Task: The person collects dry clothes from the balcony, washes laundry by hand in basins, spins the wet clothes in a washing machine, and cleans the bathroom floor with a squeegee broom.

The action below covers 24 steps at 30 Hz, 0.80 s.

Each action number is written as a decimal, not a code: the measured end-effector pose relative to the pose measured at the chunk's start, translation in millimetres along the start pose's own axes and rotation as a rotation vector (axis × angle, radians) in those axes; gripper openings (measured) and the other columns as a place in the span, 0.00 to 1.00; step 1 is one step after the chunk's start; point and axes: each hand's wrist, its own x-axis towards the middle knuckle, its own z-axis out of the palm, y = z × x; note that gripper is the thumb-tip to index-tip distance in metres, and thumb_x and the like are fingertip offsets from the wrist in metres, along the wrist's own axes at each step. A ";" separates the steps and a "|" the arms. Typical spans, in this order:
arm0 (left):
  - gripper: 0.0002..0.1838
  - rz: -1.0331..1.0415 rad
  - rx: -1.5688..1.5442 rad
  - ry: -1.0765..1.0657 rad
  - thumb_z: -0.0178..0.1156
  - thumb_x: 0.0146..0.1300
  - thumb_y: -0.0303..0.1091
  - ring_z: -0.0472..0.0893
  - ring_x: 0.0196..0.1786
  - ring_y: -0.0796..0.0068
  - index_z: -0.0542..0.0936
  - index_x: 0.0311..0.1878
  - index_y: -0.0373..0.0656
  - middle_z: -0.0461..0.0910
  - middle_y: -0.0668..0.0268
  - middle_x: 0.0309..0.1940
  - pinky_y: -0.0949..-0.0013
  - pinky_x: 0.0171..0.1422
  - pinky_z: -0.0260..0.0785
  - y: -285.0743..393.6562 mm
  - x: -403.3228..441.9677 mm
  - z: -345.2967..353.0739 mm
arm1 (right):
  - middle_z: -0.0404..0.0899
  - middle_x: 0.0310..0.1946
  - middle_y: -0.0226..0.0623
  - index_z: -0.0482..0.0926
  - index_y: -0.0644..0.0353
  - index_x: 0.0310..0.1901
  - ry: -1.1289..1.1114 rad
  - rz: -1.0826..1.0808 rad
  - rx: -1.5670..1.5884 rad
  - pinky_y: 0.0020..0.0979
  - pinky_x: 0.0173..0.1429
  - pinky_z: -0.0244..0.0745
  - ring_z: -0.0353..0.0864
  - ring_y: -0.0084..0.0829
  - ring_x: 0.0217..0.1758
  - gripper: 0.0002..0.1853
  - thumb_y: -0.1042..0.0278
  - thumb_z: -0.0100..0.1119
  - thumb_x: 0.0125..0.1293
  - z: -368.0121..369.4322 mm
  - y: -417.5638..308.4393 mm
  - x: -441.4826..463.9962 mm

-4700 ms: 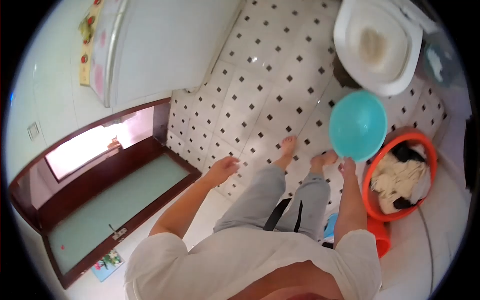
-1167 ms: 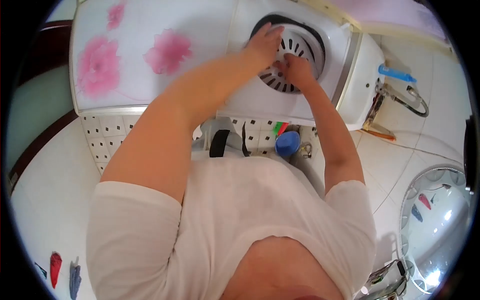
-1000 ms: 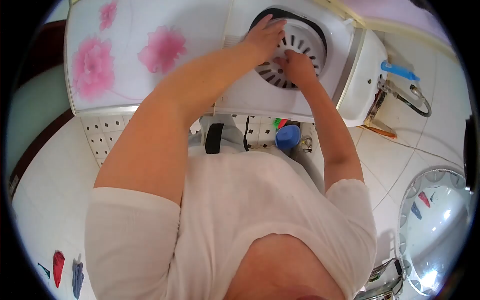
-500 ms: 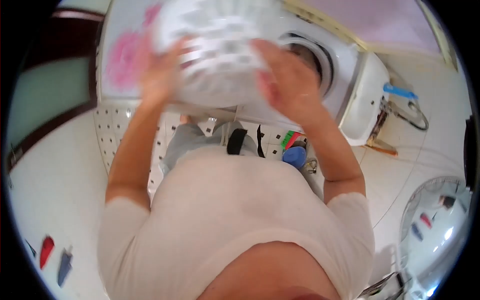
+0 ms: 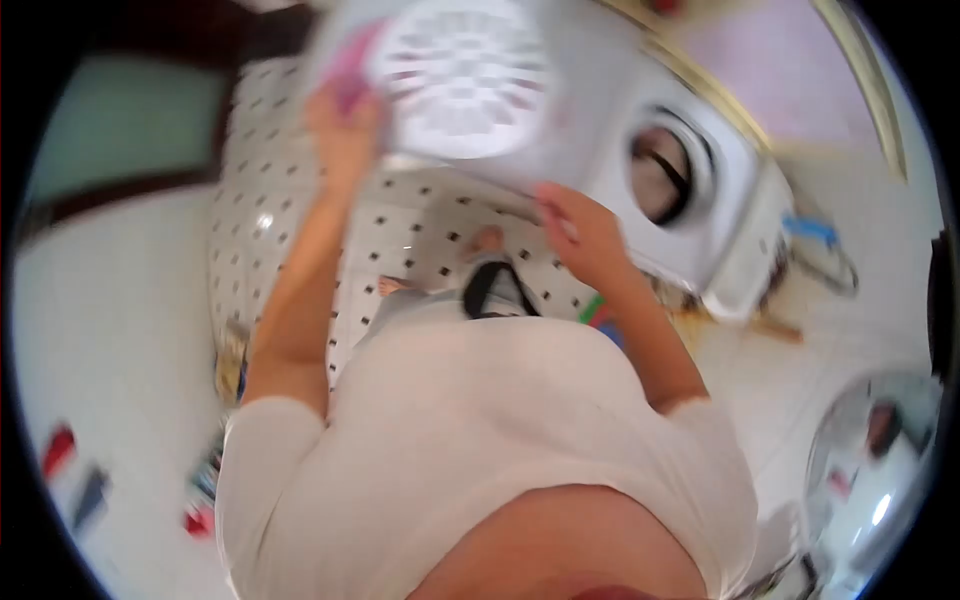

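A round white slotted disc (image 5: 465, 75) lies on the left part of the white machine top, over the pink flower print. Beside its left edge is my left hand (image 5: 345, 125), smeared by motion, so its fingers are unclear. My right hand (image 5: 585, 235) is at the machine's front edge, right of the disc and away from it, with fingers loosely curled and nothing visible in them. Farther right, the round drum opening (image 5: 662, 175) is uncovered, with brownish cloth and a dark strip inside.
To the right of the machine are a white sink (image 5: 745, 285), a blue object (image 5: 810, 228) and a hose. A mirror (image 5: 865, 490) hangs at the lower right. Near my right forearm is a green item (image 5: 592, 308). A brown-framed door (image 5: 140, 120) stands at the left.
The slotted disc came out of the drum opening in both hands and now lies on the machine top to the left. My right hand has let go and drawn back, and the view has shifted.
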 end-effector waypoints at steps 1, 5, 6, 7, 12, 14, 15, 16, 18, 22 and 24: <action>0.21 0.071 -0.019 -0.052 0.61 0.55 0.33 0.75 0.39 0.74 0.71 0.51 0.38 0.75 0.63 0.41 0.71 0.43 0.69 4.4 -16.0 -16.3 | 0.80 0.39 0.40 0.76 0.61 0.46 0.002 -0.020 0.001 0.28 0.46 0.75 0.81 0.32 0.38 0.12 0.75 0.54 0.60 10.0 -7.1 -3.0; 0.27 0.150 0.160 0.025 0.61 0.54 0.33 0.65 0.58 0.54 0.66 0.57 0.41 0.64 0.53 0.54 0.61 0.55 0.65 13.3 -116.5 -113.6 | 0.81 0.37 0.42 0.76 0.64 0.46 -0.149 -0.065 0.053 0.30 0.44 0.75 0.81 0.32 0.38 0.12 0.75 0.52 0.61 63.9 -75.4 -4.5; 0.26 0.015 0.080 -0.036 0.60 0.54 0.33 0.67 0.56 0.54 0.66 0.57 0.42 0.65 0.53 0.53 0.61 0.54 0.66 7.1 -146.8 -143.7 | 0.81 0.38 0.42 0.76 0.64 0.47 -0.244 -0.043 0.008 0.29 0.42 0.74 0.81 0.31 0.38 0.12 0.74 0.52 0.62 85.9 -90.2 -2.5; 0.25 -0.103 -0.024 -0.088 0.59 0.54 0.33 0.69 0.54 0.55 0.66 0.56 0.42 0.66 0.54 0.53 0.61 0.53 0.67 -2.7 -173.2 -175.5 | 0.81 0.37 0.41 0.76 0.64 0.47 -0.339 -0.072 -0.036 0.29 0.42 0.74 0.81 0.31 0.38 0.12 0.73 0.53 0.62 108.7 -115.9 -1.8; 0.19 -0.571 0.040 0.160 0.57 0.54 0.32 0.76 0.45 0.60 0.72 0.50 0.42 0.73 0.58 0.45 0.64 0.49 0.69 -72.7 -305.1 -322.6 | 0.80 0.38 0.41 0.74 0.60 0.50 -0.897 -0.293 -0.149 0.31 0.44 0.73 0.80 0.33 0.39 0.15 0.69 0.53 0.62 245.6 -237.7 26.0; 0.15 -0.706 0.095 0.382 0.57 0.54 0.33 0.76 0.42 0.64 0.75 0.46 0.41 0.75 0.59 0.40 0.66 0.47 0.69 -76.0 -357.0 -369.2 | 0.79 0.39 0.41 0.73 0.59 0.51 -1.138 -0.455 -0.231 0.32 0.44 0.73 0.79 0.34 0.39 0.16 0.69 0.54 0.61 297.4 -282.2 34.5; 0.15 -0.788 0.078 0.476 0.57 0.54 0.33 0.76 0.41 0.65 0.75 0.45 0.41 0.75 0.59 0.39 0.66 0.46 0.69 -76.5 -384.7 -390.7 | 0.79 0.40 0.41 0.73 0.59 0.51 -1.170 -0.535 -0.269 0.32 0.44 0.73 0.79 0.34 0.39 0.16 0.69 0.54 0.61 322.2 -307.1 35.4; 0.14 -0.861 0.059 0.560 0.57 0.53 0.33 0.76 0.41 0.65 0.75 0.44 0.41 0.76 0.59 0.38 0.67 0.45 0.69 -77.2 -411.1 -408.8 | 0.79 0.40 0.41 0.73 0.60 0.51 -1.191 -0.607 -0.302 0.32 0.45 0.73 0.79 0.34 0.39 0.16 0.69 0.54 0.61 344.1 -330.6 35.6; 0.14 -0.985 0.046 0.690 0.57 0.53 0.33 0.76 0.40 0.65 0.76 0.43 0.40 0.76 0.60 0.36 0.67 0.44 0.69 -74.2 -455.7 -425.4 | 0.79 0.40 0.42 0.73 0.60 0.51 -1.233 -0.685 -0.317 0.32 0.44 0.73 0.79 0.34 0.40 0.16 0.69 0.55 0.60 377.3 -366.6 37.7; 0.12 -1.179 0.003 0.786 0.57 0.53 0.34 0.77 0.37 0.65 0.76 0.40 0.40 0.77 0.60 0.32 0.67 0.42 0.69 -74.6 -522.1 -443.6 | 0.78 0.40 0.45 0.73 0.60 0.51 -1.443 -0.694 -0.366 0.31 0.44 0.73 0.79 0.35 0.39 0.17 0.67 0.56 0.60 444.8 -417.6 46.1; 0.12 -1.244 0.001 0.807 0.58 0.54 0.35 0.77 0.36 0.65 0.76 0.40 0.40 0.77 0.60 0.32 0.67 0.42 0.70 -70.9 -543.8 -446.3 | 0.78 0.40 0.45 0.73 0.60 0.51 -1.497 -0.820 -0.524 0.32 0.44 0.73 0.79 0.35 0.38 0.18 0.66 0.57 0.59 486.2 -427.6 65.0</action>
